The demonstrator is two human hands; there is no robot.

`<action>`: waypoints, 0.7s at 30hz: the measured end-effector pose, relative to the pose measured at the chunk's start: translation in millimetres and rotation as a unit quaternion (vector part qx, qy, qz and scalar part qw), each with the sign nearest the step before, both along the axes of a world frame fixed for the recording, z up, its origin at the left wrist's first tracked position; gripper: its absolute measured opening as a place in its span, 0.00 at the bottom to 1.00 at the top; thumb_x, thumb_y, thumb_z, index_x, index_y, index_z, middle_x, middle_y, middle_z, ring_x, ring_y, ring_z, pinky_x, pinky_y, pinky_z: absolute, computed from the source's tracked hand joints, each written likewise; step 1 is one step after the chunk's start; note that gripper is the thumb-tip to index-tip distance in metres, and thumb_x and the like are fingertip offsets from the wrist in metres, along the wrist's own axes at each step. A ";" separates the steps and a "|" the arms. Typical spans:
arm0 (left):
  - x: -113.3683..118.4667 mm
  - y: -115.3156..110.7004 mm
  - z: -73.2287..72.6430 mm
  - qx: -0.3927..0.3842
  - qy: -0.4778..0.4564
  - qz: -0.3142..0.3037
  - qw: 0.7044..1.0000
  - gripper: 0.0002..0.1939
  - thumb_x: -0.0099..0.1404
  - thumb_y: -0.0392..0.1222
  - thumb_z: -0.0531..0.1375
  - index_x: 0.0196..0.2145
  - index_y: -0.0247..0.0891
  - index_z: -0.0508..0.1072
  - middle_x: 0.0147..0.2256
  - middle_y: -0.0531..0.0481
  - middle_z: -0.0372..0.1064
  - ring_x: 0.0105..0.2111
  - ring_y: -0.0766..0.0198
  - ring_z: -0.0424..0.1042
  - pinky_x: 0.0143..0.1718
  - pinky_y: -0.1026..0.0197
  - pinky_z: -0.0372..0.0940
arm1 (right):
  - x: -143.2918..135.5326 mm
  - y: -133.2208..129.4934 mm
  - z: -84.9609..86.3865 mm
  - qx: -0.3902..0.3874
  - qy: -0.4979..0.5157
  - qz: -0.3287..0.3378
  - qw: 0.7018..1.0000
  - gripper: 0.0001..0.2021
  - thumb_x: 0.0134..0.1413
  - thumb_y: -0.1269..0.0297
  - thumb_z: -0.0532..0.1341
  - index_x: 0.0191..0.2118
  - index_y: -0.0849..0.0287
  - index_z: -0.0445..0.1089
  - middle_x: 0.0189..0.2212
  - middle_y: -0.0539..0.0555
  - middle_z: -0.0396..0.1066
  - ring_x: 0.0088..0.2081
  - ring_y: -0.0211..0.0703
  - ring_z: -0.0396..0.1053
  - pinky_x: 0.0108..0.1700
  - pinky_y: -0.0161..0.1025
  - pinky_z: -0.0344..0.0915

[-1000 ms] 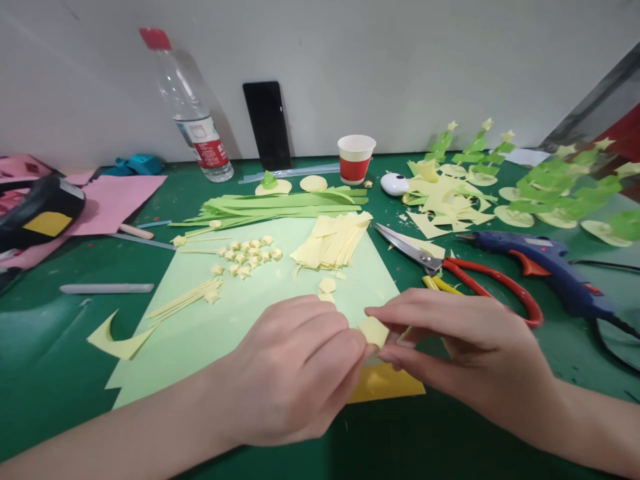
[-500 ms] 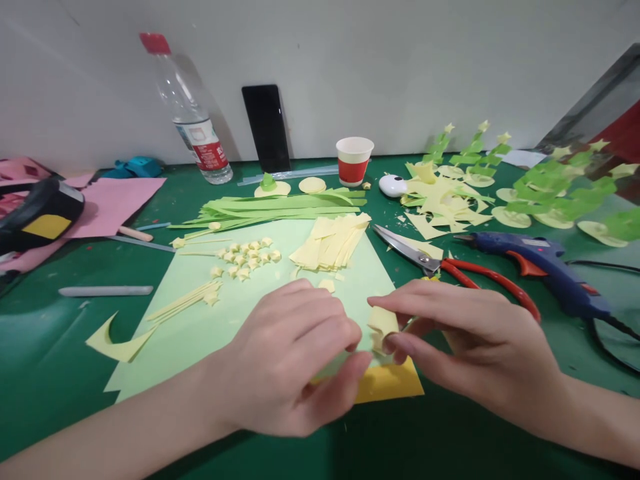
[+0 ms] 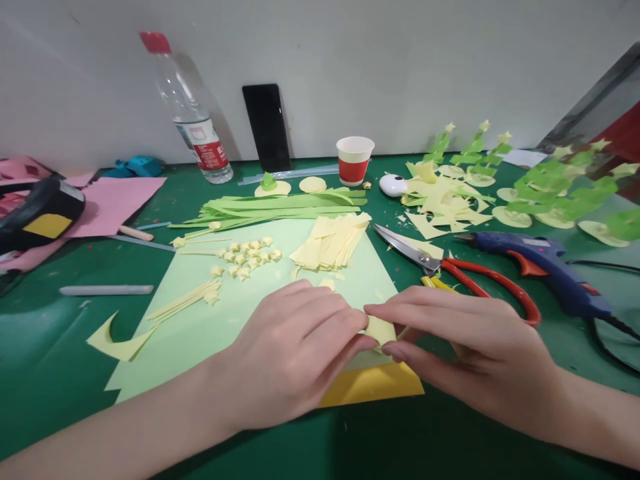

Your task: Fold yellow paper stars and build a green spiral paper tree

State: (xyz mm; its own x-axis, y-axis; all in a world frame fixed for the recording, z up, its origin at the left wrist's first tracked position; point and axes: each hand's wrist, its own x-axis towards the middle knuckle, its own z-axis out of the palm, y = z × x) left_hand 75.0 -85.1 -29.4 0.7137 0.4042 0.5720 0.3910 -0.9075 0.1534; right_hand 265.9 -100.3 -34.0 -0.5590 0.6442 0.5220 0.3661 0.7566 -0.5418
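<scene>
Between my two hands is a small folded piece of pale yellow paper (image 3: 380,331). My left hand (image 3: 305,353) pinches its left edge between thumb and forefinger. From the other side, my right hand (image 3: 465,360) grips it with thumb and fingertips. Under the hands lie a light green sheet (image 3: 240,320) and, at its near edge, a yellow-orange sheet (image 3: 373,385). Beyond my left hand sits a cluster of small folded paper stars (image 3: 250,257). A stack of pale yellow paper strips (image 3: 330,243) lies to the right of them.
Red-handled scissors (image 3: 445,263) and a blue glue gun (image 3: 540,260) lie right. Behind stand a paper cup (image 3: 354,160), a phone (image 3: 267,127) and a bottle (image 3: 197,127). Green strips (image 3: 275,207), paper scraps (image 3: 445,200) and finished green paper plants (image 3: 560,183) spread across the back.
My left hand has moved right and its thumb and forefinger have closed on the yellow paper. The right hand has stayed on it, fingers shifted slightly, and the paper has turned.
</scene>
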 end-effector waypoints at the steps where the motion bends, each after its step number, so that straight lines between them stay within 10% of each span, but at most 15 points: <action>1: 0.3 -0.5 -0.3 0.012 0.000 0.001 1.000 0.13 0.67 0.32 0.48 0.26 0.31 0.66 0.21 0.50 0.64 0.21 0.66 0.59 0.20 0.63 0.54 | 0.1 -0.4 0.6 0.009 -0.013 -0.001 1.000 0.08 0.58 0.72 0.53 0.41 0.64 0.66 0.31 0.56 0.71 0.31 0.33 0.69 0.32 0.26 0.68; 17: -3.7 -6.7 -7.6 -0.050 0.028 -0.055 0.997 0.11 0.58 0.24 0.46 0.25 0.32 0.65 0.20 0.50 0.61 0.20 0.65 0.53 0.21 0.62 0.51 | 1.7 1.8 -2.0 -0.025 -0.059 0.091 0.994 0.11 0.62 0.70 0.47 0.43 0.67 0.64 0.34 0.57 0.69 0.35 0.33 0.68 0.34 0.25 0.66; 21: -3.9 -4.9 -8.8 -0.015 0.006 -0.053 0.998 0.10 0.57 0.25 0.48 0.25 0.32 0.65 0.19 0.51 0.58 0.20 0.66 0.51 0.20 0.62 0.49 | 1.1 0.7 -3.5 0.000 -0.029 0.030 0.999 0.10 0.60 0.68 0.51 0.40 0.67 0.66 0.29 0.55 0.70 0.29 0.31 0.68 0.31 0.24 0.66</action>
